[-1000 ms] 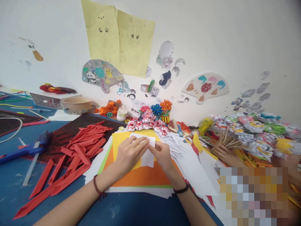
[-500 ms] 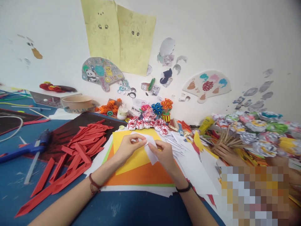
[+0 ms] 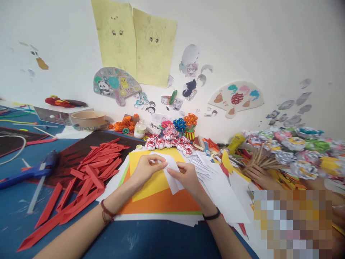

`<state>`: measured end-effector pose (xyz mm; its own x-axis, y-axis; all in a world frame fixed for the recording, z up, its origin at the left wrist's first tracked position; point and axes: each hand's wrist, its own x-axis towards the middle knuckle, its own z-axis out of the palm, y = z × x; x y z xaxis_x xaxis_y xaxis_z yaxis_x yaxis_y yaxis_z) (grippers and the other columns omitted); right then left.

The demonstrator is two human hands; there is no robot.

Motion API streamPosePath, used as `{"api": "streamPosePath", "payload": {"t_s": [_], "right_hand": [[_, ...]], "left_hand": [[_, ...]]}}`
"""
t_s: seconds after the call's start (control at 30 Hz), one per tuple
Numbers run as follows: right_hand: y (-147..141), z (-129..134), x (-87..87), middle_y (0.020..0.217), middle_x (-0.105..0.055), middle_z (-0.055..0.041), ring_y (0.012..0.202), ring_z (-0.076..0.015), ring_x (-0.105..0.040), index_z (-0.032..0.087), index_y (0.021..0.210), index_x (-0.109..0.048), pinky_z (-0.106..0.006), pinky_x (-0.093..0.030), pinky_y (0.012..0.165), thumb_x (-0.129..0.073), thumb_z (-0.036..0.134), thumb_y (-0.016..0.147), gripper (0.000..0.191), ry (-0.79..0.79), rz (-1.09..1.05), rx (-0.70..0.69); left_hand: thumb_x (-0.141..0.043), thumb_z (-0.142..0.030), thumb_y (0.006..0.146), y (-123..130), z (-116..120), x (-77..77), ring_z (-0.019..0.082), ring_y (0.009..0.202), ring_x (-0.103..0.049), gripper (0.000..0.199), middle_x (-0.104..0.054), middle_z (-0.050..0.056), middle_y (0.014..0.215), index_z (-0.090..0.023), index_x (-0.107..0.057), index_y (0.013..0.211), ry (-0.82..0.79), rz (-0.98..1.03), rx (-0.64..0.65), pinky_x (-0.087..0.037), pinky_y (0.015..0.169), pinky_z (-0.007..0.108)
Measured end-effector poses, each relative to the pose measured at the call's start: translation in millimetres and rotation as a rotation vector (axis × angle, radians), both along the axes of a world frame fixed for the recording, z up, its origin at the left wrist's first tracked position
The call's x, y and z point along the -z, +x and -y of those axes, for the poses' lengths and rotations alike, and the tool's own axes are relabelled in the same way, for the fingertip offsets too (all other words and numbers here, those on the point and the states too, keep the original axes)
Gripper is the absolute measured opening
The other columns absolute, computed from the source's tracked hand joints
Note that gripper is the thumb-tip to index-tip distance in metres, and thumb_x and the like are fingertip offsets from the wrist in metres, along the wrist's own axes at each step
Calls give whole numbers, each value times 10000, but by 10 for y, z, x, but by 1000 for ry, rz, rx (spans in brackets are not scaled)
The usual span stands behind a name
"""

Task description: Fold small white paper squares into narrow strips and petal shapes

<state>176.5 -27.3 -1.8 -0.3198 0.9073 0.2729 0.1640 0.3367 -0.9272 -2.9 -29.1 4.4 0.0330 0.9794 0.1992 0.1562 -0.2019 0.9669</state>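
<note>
A small white piece of paper (image 3: 173,182) is pinched between both hands, its lower end hanging over the coloured sheets. My left hand (image 3: 148,168) holds the paper's upper left part between thumb and fingers. My right hand (image 3: 187,178) grips its right edge, the two thumbs close together. Beneath lie a yellow sheet (image 3: 140,189), an orange sheet (image 3: 159,205) and white sheets. Folded red paper strips (image 3: 94,172) are heaped to the left of my left hand. Narrow white strips (image 3: 201,167) lie just right of my right hand.
A blue glue gun (image 3: 40,169) lies at the left. Red-and-white paper pieces (image 3: 169,142), a white bottle (image 3: 140,129) and a bowl (image 3: 88,118) stand at the back. At right, another person's hand (image 3: 262,176) is beside many paper flowers (image 3: 304,169).
The white paper's lower end has shifted slightly down and right, and more of it shows. Both hands keep their hold on it. The view has moved very slightly.
</note>
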Motion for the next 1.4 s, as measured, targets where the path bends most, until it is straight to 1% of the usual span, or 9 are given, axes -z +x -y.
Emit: {"api": "streamPosePath", "payload": {"t_s": [0.17, 0.37, 0.47, 0.67, 0.9, 1.07, 1.2, 1.3, 1.4], "right_hand": [[-22, 27, -35, 570, -406, 31, 545, -96, -339, 138, 638, -591, -232, -245, 487, -666, 439, 761, 334, -11, -15, 36], [-33, 26, -36, 598, -474, 19, 570, -110, -395, 141, 673, -620, -229, -302, 505, -685, 500, 730, 370, -51, -43, 7], [-24, 14, -12, 565, -458, 28, 540, -101, -377, 144, 634, -600, -227, -285, 488, -679, 502, 736, 381, -45, -45, 30], [-7, 10, -12, 620, -562, 7, 558, -118, -456, 140, 686, -639, -235, -345, 518, -710, 451, 714, 319, -96, -107, 20], [-5, 17, -1, 617, -585, 9, 553, -117, -483, 133, 689, -652, -233, -371, 522, -739, 441, 690, 320, -123, -131, -10], [9, 0, 27, 608, -571, 6, 552, -119, -472, 133, 693, -648, -235, -364, 515, -727, 438, 701, 315, -103, -110, -9], [20, -17, 43, 600, -556, 3, 552, -121, -457, 132, 706, -658, -232, -351, 497, -708, 450, 717, 322, -81, -78, 26], [18, -32, 62, 587, -536, 8, 551, -120, -457, 137, 665, -640, -231, -357, 499, -696, 461, 729, 335, -52, -84, 53], [20, -40, 73, 625, -577, -2, 585, -138, -508, 139, 692, -661, -241, -396, 539, -696, 441, 740, 308, -41, -123, 47]], "left_hand": [[-766, -456, 655, 2, 10, -9, 145, 673, -542, 323, -704, 46, 813, -156, -715, 764, 20, 3, 3, -397, 633, 260], [-734, -441, 689, 15, 42, -47, 143, 646, -535, 281, -698, 38, 767, -165, -712, 737, 67, -32, -11, -391, 620, 267], [-728, -404, 705, 16, 45, -66, 143, 653, -543, 235, -697, 29, 755, -170, -710, 721, 106, -78, -19, -387, 618, 262], [-659, -409, 792, -20, 21, -110, 157, 744, -570, 246, -698, 30, 815, -167, -697, 767, 145, -134, 84, -397, 642, 245], [-552, -331, 874, -38, 52, -86, 143, 736, -530, 186, -644, 12, 806, -175, -627, 804, 270, -252, 111, -388, 672, 240], [-506, -356, 902, -29, 56, -95, 152, 752, -542, 217, -640, 12, 821, -180, -611, 829, 272, -286, 109, -382, 661, 240], [-403, -400, 949, -22, 55, -110, 144, 699, -537, 354, -630, 7, 749, -176, -601, 758, 266, -349, 98, -362, 622, 239], [-440, -438, 929, -17, 62, -93, 128, 605, -487, 387, -590, -6, 651, -169, -585, 691, 290, -471, 110, -319, 563, 235], [-470, -430, 918, -8, 81, -84, 116, 571, -465, 394, -563, -12, 605, -163, -564, 644, 306, -494, 173, -304, 548, 230]]}}
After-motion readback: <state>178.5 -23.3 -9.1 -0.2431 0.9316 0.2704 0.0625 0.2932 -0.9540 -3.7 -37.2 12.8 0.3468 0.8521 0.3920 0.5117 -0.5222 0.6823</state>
